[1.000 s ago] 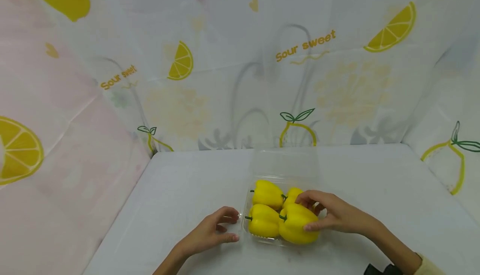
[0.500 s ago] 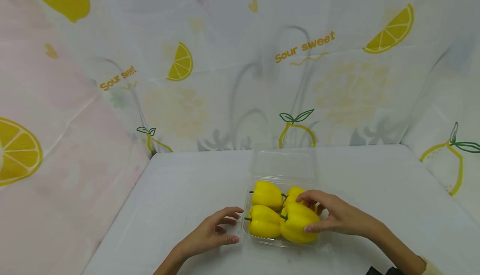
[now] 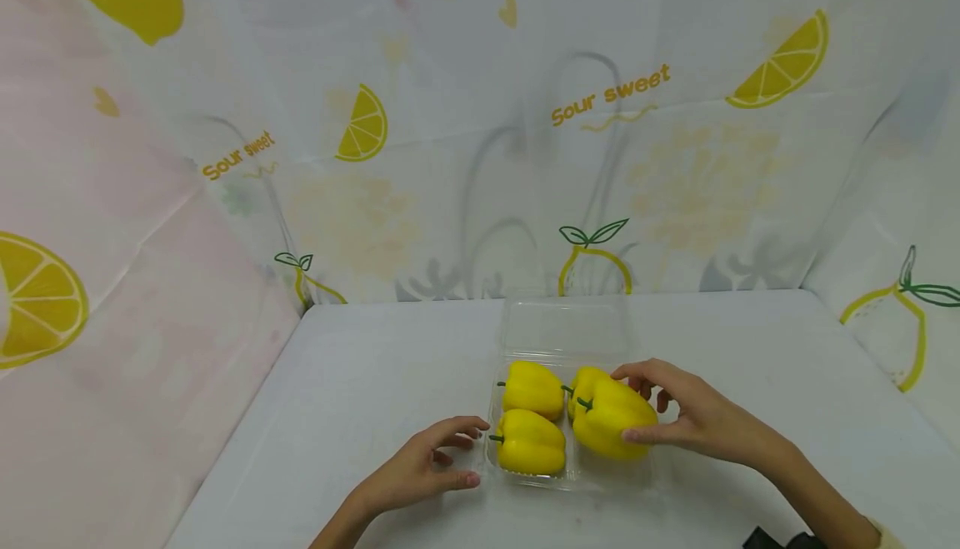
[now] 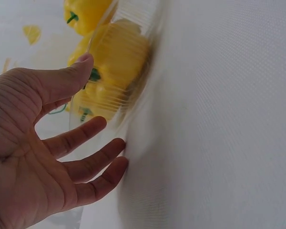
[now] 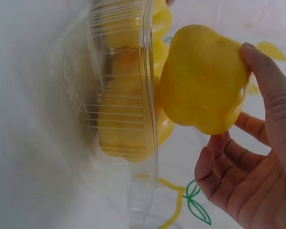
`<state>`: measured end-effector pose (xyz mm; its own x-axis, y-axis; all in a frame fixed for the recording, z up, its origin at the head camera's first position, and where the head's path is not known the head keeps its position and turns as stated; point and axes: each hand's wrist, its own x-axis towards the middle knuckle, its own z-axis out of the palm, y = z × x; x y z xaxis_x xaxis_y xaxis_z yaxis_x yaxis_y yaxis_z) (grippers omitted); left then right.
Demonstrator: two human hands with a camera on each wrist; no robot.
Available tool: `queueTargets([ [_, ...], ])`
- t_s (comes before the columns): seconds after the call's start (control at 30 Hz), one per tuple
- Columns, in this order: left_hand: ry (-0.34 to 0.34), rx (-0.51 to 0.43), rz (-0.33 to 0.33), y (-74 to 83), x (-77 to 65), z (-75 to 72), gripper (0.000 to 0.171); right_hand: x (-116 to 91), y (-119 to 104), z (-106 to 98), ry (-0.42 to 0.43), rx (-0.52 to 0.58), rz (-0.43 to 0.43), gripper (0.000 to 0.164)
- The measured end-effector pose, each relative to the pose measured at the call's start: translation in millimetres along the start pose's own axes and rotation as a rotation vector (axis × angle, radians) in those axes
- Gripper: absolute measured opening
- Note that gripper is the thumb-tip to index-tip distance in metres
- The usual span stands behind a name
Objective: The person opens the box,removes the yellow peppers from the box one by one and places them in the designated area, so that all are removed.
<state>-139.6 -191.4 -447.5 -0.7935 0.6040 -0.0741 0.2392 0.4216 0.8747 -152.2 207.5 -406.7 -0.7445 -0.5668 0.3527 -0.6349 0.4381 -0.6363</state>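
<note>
The right hand (image 3: 701, 420) holds a yellow bell pepper (image 3: 611, 428) between its thumb on one side and its fingers on the other, parted about as wide as the fruit. The right wrist view shows this pepper raised past the rim of a clear plastic clamshell box (image 3: 592, 476), its lobed end toward the camera; in the head view it is over the box's right half, its green stem pointing left.

The left hand (image 3: 423, 461) has hold of nothing: its thumb and gently bent fingers are spread apart at the box's left side, and whether the fingertips touch the plastic cannot be told.

Inside the box, two peppers fill the left half, a rear one (image 3: 532, 388) and a front one (image 3: 531, 442); a third (image 3: 583, 381) sits at the rear right, partly hidden behind the raised one. The transparent lid (image 3: 566, 328) lies folded back behind. All of this rests on a white counter (image 3: 390, 366), before a sheet (image 3: 450, 224) printed with lemons and "Sour sweet".
</note>
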Motion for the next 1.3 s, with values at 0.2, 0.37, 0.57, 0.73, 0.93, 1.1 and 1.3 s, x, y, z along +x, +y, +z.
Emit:
queueTargets([
  [0.2, -0.002, 0.028, 0.007, 1.3, 0.4, -0.4, 0.055, -2.2, -1.1, -6.1, 0.064, -0.038, 0.041, 0.054],
  [0.37, -0.003, 0.053, 0.01, 1.5, 0.9, 0.0, 0.055, -4.3, -0.9, -12.0, 0.138, -0.093, 0.065, 0.055],
  [0.57, -0.001, 0.07, 0.02, 2.1, 1.3, 0.2, 0.055, -6.3, -1.4, -17.8, 0.228, -0.168, 0.128, 0.056],
  [0.73, -0.001, 0.076, 0.017, 2.2, 1.9, 1.0, 0.055, -9.1, 0.6, -20.6, 0.281, -0.212, 0.182, 0.054],
  [0.93, -0.006, 0.067, 0.014, 2.1, 1.5, 1.5, 0.056, -12.4, 2.9, -23.5, 0.302, -0.227, 0.299, 0.055],
  [1.1, -0.006, 0.076, 0.018, 0.3, 2.0, 1.2, 0.056, -15.0, 8.6, -25.1, 0.334, -0.269, 0.374, 0.058],
  [1.3, -0.008, 0.082, 0.011, -1.1, 2.9, 1.5, 0.055, -17.6, 13.9, -24.6, 0.289, -0.291, 0.496, 0.065],
])
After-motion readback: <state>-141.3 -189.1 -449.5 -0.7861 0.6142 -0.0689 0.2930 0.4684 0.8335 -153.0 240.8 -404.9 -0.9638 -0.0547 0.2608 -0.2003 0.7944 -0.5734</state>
